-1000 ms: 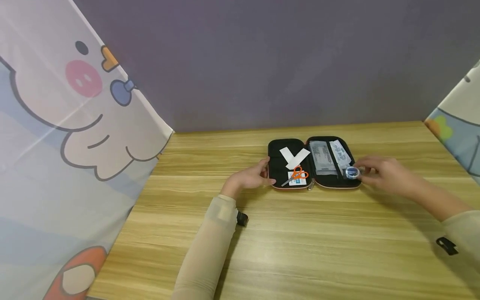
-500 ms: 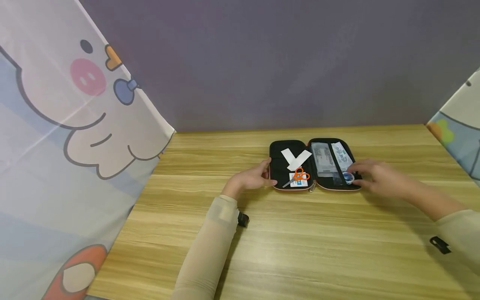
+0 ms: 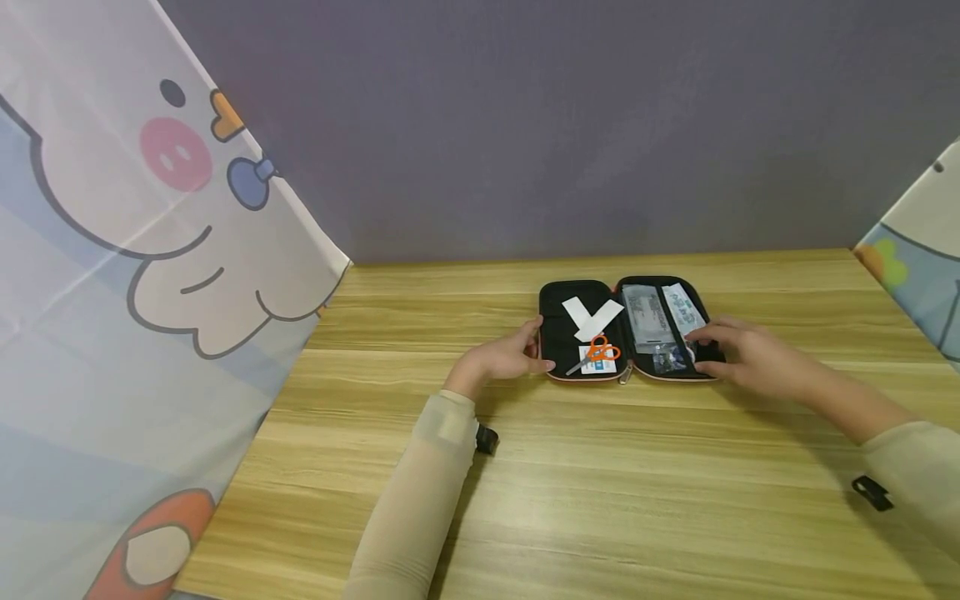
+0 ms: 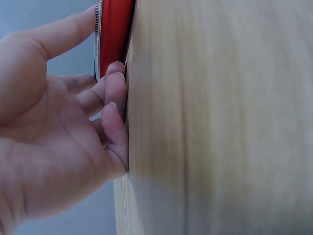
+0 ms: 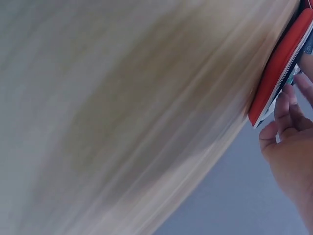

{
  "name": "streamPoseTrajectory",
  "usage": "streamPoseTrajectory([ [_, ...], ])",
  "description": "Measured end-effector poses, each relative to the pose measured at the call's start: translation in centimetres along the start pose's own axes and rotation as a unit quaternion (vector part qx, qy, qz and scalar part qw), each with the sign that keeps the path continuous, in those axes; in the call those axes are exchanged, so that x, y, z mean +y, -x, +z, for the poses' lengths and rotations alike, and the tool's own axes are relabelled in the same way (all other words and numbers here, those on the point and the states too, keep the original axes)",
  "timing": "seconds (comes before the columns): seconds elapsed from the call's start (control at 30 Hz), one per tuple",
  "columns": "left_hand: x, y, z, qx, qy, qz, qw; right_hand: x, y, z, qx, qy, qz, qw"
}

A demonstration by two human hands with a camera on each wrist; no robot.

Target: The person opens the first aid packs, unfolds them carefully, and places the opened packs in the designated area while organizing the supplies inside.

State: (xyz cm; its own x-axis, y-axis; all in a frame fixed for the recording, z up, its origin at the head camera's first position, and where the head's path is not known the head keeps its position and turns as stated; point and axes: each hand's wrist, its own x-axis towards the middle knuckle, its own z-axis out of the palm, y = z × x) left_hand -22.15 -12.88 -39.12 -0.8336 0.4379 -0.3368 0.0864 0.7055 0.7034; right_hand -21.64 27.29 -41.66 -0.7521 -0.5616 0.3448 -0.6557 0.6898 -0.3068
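Observation:
An open zip case [image 3: 557, 337] with black lining lies flat on the table, showing its red shell in the left wrist view. My left hand [image 3: 498, 357] holds its left edge, thumb on the zip rim [image 4: 98, 39] and fingers curled low beside it. Over the right half, my right hand [image 3: 757, 357] pinches a small round item [image 3: 691, 353] in clear wrap, mostly hidden by the fingers. Its wrap [image 3: 667, 359] sticks out left of the black strap [image 3: 677, 327]. Orange-handled scissors [image 3: 602, 352] and white strips [image 3: 600, 320] lie in the left half.
Under the strap sit a grey-white packet [image 3: 647, 317] and a printed sachet [image 3: 683, 308]. A white card [image 3: 607, 365] lies beneath the scissors. The wood-grain table [image 3: 600, 483] meets a grey wall [image 3: 562, 125] behind the case. A cartoon-print cloth [image 3: 225, 292] hangs at left.
My right hand has moved left, sliding the round item partly under the strap so its clear wrap now shows on the strap's other side. My left hand keeps its hold on the case.

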Motion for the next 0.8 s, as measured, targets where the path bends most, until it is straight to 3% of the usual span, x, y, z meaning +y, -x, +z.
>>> streamPoseTrajectory([
  [0.17, 0.1, 0.1, 0.0, 0.000, 0.004, -0.002, 1.0000, 0.0, 0.0, 0.0, 0.006, -0.014, 0.030, 0.9994],
  [0.37, 0.1, 0.1, 0.0, -0.002, 0.004, -0.002, 1.0000, -0.6, -0.1, -0.3, -0.036, -0.065, 0.066, 0.9951],
  [0.57, 0.0, -0.1, 0.0, 0.000, 0.008, -0.002, 1.0000, -0.8, -0.5, -0.4, -0.067, -0.111, 0.119, 0.9843],
  [0.8, -0.1, -0.2, 0.1, 0.002, 0.012, 0.000, 0.9999, -1.2, -1.0, -0.7, -0.117, -0.121, 0.180, 0.9691],
])
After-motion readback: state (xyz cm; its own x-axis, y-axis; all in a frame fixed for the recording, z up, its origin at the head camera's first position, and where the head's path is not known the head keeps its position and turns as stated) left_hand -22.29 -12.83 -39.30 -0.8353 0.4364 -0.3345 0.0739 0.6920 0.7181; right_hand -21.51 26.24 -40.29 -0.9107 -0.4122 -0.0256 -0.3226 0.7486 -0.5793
